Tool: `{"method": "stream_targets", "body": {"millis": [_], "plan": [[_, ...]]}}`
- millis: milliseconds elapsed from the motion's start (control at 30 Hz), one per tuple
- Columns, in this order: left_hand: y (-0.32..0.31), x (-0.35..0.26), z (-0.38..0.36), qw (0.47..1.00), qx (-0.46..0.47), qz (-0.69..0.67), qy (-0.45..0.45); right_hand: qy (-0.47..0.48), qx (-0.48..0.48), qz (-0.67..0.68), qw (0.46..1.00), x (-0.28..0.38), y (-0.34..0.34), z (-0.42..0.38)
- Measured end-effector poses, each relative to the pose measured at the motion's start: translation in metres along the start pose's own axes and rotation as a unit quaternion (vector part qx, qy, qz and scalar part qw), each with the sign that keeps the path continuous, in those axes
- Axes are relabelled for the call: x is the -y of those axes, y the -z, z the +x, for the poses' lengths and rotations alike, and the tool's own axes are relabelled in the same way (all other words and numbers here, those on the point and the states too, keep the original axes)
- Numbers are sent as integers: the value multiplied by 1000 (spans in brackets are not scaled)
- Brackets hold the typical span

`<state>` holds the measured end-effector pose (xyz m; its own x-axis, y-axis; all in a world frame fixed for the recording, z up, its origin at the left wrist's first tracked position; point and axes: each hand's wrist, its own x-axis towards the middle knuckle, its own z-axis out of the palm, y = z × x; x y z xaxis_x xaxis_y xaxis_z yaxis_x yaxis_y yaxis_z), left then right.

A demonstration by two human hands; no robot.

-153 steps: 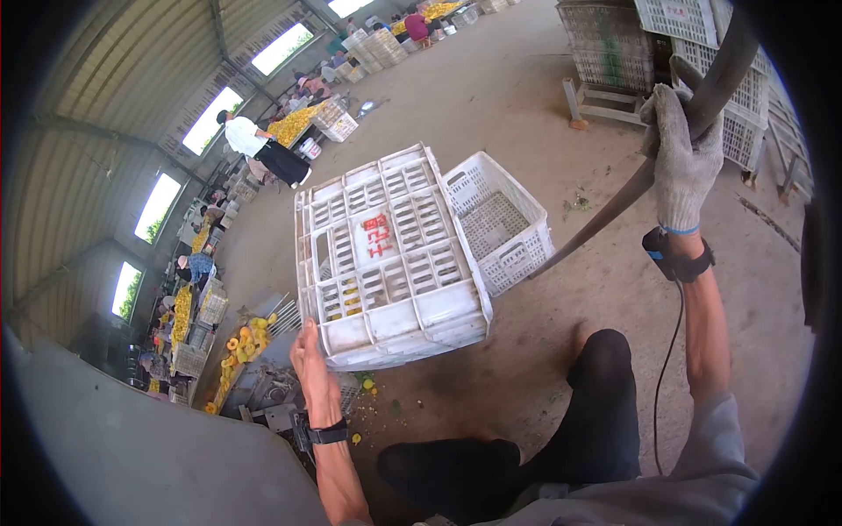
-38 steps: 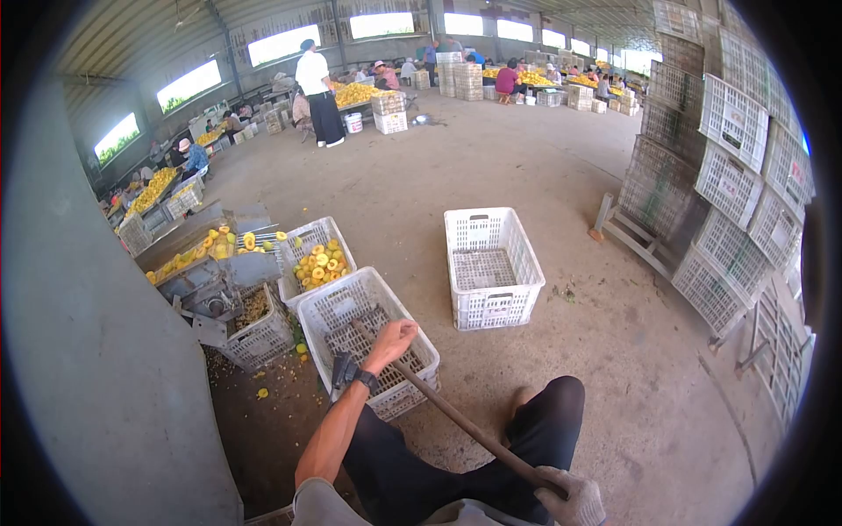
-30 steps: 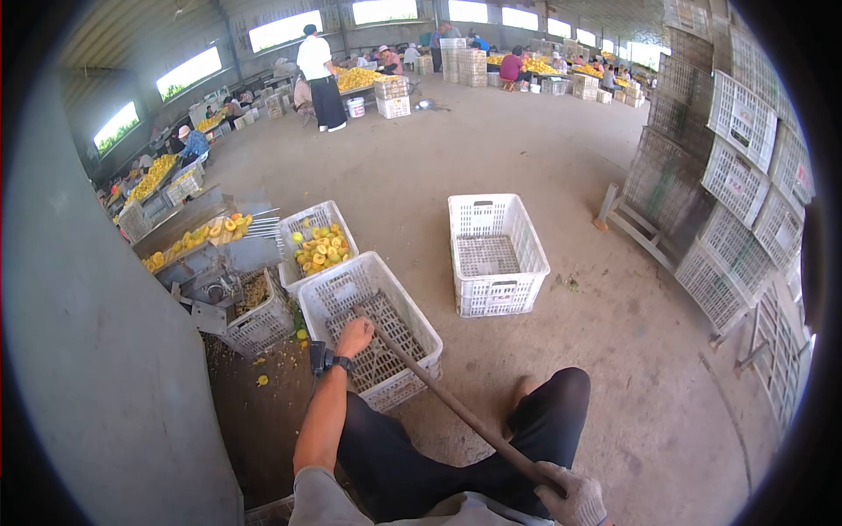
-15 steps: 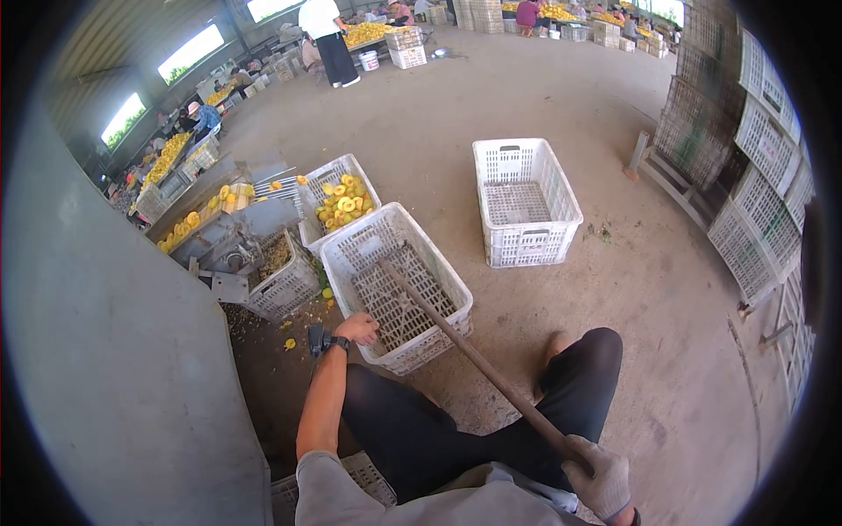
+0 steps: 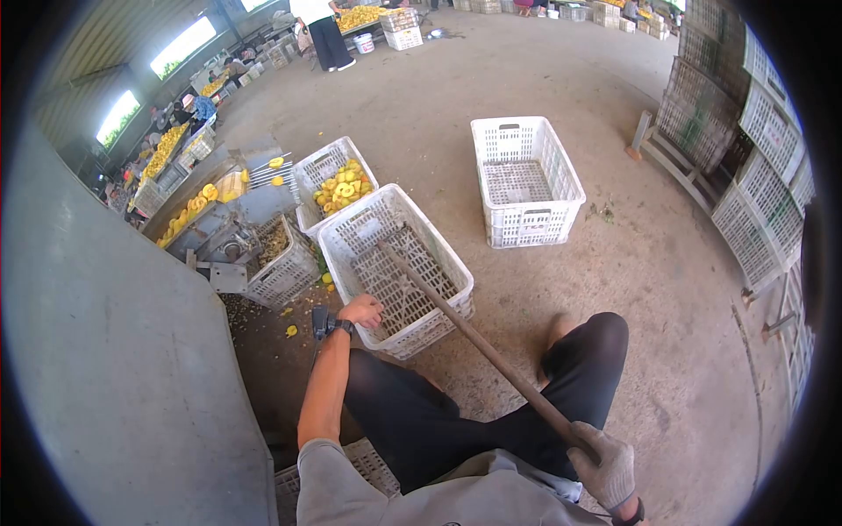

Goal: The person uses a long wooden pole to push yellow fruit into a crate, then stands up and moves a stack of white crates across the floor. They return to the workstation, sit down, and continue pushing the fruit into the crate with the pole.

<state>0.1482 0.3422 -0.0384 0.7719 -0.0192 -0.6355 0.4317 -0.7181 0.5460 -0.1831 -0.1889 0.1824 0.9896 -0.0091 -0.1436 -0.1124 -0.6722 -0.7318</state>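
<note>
My right hand (image 5: pixel 605 466), in a pale knitted glove, is wrapped round the near end of a long wooden pole (image 5: pixel 493 352). The pole slants forward and left over my knees, and its far end is inside a white plastic crate (image 5: pixel 459 263) in front of me. At the crate's near left rim, my bare left hand (image 5: pixel 361 311) has its fingers curled over the edge. A dark watch and a small device are on that wrist. Behind this crate, a second white crate (image 5: pixel 303 167) holds yellow halved fruit (image 5: pixel 343 187).
A metal machine (image 5: pixel 230 254) with fruit on its chute and rods stands left, above a crate of pits (image 5: pixel 289 267). Another white crate (image 5: pixel 535 215) sits ahead. A grey panel (image 5: pixel 132 351) fills the left; stacked crates (image 5: pixel 763 202) rise right. People work farther back.
The view has tilted down slightly, so the surroundings sit higher. Fruit pieces on the machine's rods have changed position. Both hands keep their holds, and the pole stays in the crate.
</note>
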Motion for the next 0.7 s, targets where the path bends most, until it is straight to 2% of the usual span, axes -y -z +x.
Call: {"method": "stream_targets", "body": {"millis": [700], "plan": [[5,2,-4,1000,9,-9,10,-10,-7,20,1000,-2,-1,0]]}}
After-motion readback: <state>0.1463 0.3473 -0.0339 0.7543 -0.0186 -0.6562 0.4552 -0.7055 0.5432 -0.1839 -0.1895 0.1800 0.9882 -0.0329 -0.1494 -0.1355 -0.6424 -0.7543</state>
